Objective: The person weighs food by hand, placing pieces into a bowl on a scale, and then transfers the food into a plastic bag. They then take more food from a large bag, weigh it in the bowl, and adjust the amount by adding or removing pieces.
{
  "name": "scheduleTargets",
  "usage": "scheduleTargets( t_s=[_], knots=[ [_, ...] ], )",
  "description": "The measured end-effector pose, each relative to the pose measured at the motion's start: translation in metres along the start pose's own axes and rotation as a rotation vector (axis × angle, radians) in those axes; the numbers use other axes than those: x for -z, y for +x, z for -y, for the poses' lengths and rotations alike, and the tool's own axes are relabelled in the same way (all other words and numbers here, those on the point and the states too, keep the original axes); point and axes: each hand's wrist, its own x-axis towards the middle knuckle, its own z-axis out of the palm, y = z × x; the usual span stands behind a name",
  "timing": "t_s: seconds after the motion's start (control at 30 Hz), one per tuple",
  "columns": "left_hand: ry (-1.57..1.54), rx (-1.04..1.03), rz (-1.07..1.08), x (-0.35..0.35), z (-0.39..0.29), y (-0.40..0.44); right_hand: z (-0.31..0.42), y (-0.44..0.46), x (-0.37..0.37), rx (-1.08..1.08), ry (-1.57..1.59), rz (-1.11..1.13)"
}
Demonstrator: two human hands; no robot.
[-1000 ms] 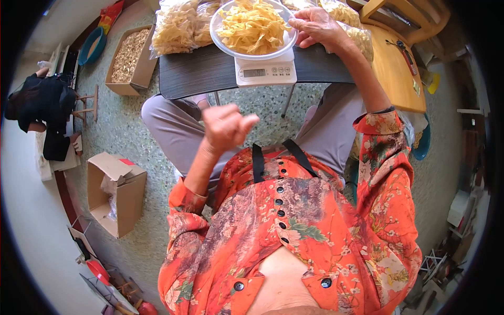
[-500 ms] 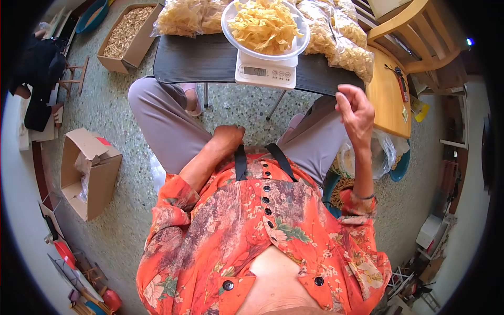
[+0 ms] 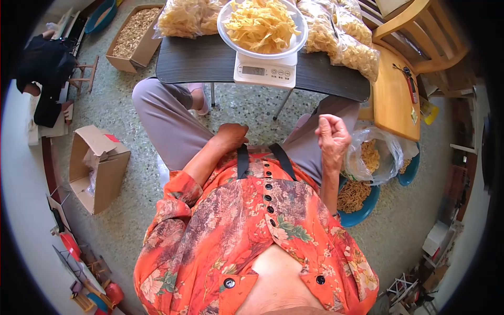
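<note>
A clear plastic bowl (image 3: 227, 38) heaped with pale yellow dried strips (image 3: 262, 26) stands on a white digital scale (image 3: 265, 71), whose display digits I cannot read. Below the table edge, my right hand (image 3: 334, 140) hangs over my right thigh, apart from the scale, its fingers curled in against the thumb and nothing showing between them. My left hand (image 3: 231, 137) rests closed at my lap beside a black strap (image 3: 242, 161); its fingertips are mostly hidden. Filled clear bags (image 3: 184, 18) of similar strips flank the bowl on both sides.
The scale sits at the front of a small black table (image 3: 197, 60). To the right are a wooden chair (image 3: 394, 89), an open plastic bag (image 3: 386, 157) and blue basins (image 3: 362, 212). Cardboard boxes (image 3: 113, 173) stand left on the floor. Another person (image 3: 50, 63) is at far left.
My right hand has dropped from near the table's right edge down and left toward my lap. The left hand stays at my lap. The view has shifted slightly.
</note>
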Motion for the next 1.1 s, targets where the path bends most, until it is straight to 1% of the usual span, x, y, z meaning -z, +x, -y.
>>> scheduleTargets(
  t_s=[0.07, 0.1, 0.17, 0.2, 0.27, 0.33, 0.4, 0.43, 0.5, 0.53, 0.6, 0.67, 0.73, 0.8, 0.83, 0.9, 1.03, 1.1],
  knots=[
    [0.014, -0.002, -0.011, -0.002, 0.002, 0.002, -0.016, 0.004, -0.007, -0.04, 0.009, 0.177],
    [0.01, 0.015, -0.022, -0.003, 0.003, 0.003, -0.027, 0.008, -0.009, -0.042, 0.011, 0.177],
    [0.006, 0.035, -0.03, -0.003, 0.004, 0.006, -0.053, 0.015, -0.012, -0.296, 0.273, 0.478],
    [-0.002, 0.048, -0.021, -0.003, 0.004, 0.007, -0.065, 0.017, -0.016, -0.3, 0.277, 0.478],
    [-0.006, 0.059, -0.011, -0.003, 0.006, 0.007, -0.08, 0.02, -0.022, -0.598, 0.362, 0.462],
    [-0.007, 0.036, -0.031, -0.005, 0.007, 0.008, -0.086, 0.021, -0.022, -0.616, 0.321, 0.462],
    [-0.004, 0.041, -0.008, -0.001, 0.01, 0.002, -0.071, 0.015, -0.031, -0.488, 0.198, 0.474],
    [0.002, 0.058, 0.012, 0.001, 0.009, 0.002, -0.065, 0.015, -0.031, -0.486, 0.195, 0.476],
    [-0.004, 0.046, -0.015, -0.001, 0.011, 0.001, -0.023, 0.011, -0.035, -0.133, -0.017, 0.452],
    [-0.005, 0.031, -0.036, -0.003, 0.012, 0.0, -0.005, 0.014, -0.036, -0.136, -0.018, 0.458],
    [-0.015, 0.035, -0.01, 0.0, 0.013, 0.0, 0.033, 0.024, -0.038, 0.128, -0.042, 0.456],
    [-0.025, 0.035, 0.015, 0.002, 0.01, 0.001, 0.066, 0.038, -0.039, 0.344, -0.178, 0.424],
    [-0.031, 0.05, 0.025, 0.003, 0.009, 0.001, 0.09, 0.051, -0.045, 0.461, -0.197, 0.391],
    [-0.021, 0.049, -0.003, 0.001, 0.009, 0.001, 0.105, 0.062, -0.053, 0.566, -0.22, 0.338],
    [-0.01, 0.048, -0.029, 0.0, 0.01, 0.001, 0.109, 0.065, -0.058, 0.566, -0.221, 0.34],
    [-0.015, 0.055, -0.027, 0.0, 0.01, 0.002, 0.115, 0.068, -0.064, 0.635, -0.181, 0.289],
    [-0.053, 0.075, 0.015, 0.006, 0.007, 0.002, 0.114, 0.058, -0.06, 0.687, -0.183, 0.267],
    [-0.047, 0.065, 0.009, 0.003, 0.007, 0.002, 0.102, 0.051, -0.043, 0.69, -0.188, 0.176]
  ],
)
